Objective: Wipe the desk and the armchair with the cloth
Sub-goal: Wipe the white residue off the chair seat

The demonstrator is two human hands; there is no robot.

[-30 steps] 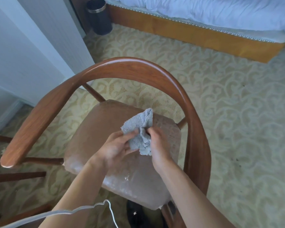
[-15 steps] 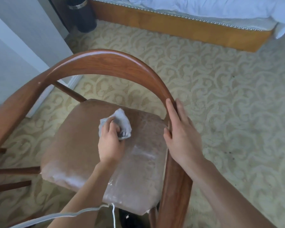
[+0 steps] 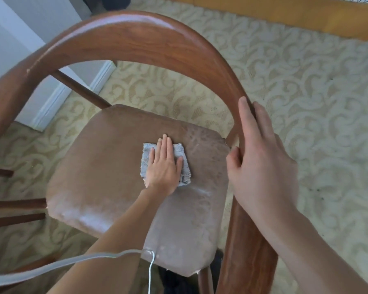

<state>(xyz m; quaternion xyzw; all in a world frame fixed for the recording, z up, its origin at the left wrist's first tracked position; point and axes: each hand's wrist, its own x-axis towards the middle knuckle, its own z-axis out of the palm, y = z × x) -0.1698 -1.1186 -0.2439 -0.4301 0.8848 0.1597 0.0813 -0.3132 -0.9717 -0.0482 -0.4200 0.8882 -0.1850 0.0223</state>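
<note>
At frame centre, the cloth is pressed flat onto the armchair seat by the left hand, fingers straight, spreading wiping pressure. At right, the right hand grips the curved rail, probably to steady the chair.

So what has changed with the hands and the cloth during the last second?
The right hand let go of the grey cloth and took hold of the armchair's curved wooden rail. The left hand lowered the cloth and now presses it flat on the brown seat. The armchair stayed in place.
</note>
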